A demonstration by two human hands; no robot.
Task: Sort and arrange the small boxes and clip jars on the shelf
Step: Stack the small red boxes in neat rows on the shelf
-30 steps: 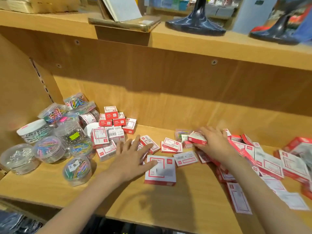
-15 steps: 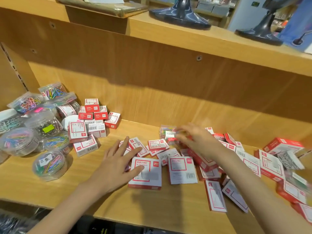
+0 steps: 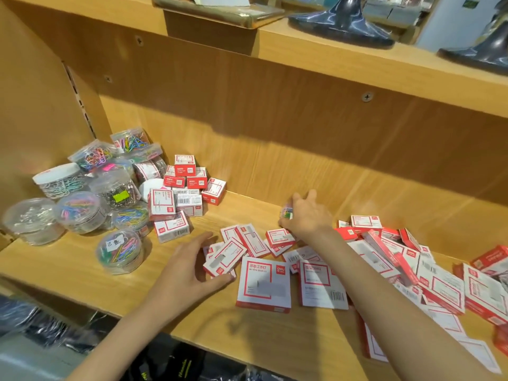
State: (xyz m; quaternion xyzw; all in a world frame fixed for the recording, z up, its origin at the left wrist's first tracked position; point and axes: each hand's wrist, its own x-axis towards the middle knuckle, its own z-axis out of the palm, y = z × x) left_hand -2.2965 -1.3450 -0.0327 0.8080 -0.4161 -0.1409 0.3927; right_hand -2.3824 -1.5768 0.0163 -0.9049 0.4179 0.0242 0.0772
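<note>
1. Clear plastic, with coloured clips inside: a small clip box (image 3: pixel 286 213) pinched in the fingers of the right hand (image 3: pixel 308 215), close to the back edge of the shelf (image 3: pixel 82 265), about midway along it.
2. Red-and-white card under the left hand (image 3: pixel 189 266): fingers spread fairly wide, thumb and fingertips touching a small staple box (image 3: pixel 225 257) lying tilted on other small boxes, near the middle of the shelf.
3. Just right of that hand, a large flat box (image 3: pixel 264 284) lying face up near the front edge, a second large box (image 3: pixel 321 284) touching beside it, partly under the right forearm.
4. Further right, a loose heap of red-and-white boxes (image 3: pixel 439 281) spreading toward the right end of the shelf, overlapping at mixed angles.
5. Toward the back left corner, a stacked group of small boxes (image 3: pixel 187 185), some upright, some on their sides.
6. At the left end, a cluster of clear clip jars (image 3: pixel 82 210), coloured and silver clips inside; one jar (image 3: pixel 121 251) standing apart nearer the front edge.
7. Above, the upper shelf (image 3: pixel 357 59) carrying two dark glossy stands (image 3: pixel 343 26).
</note>
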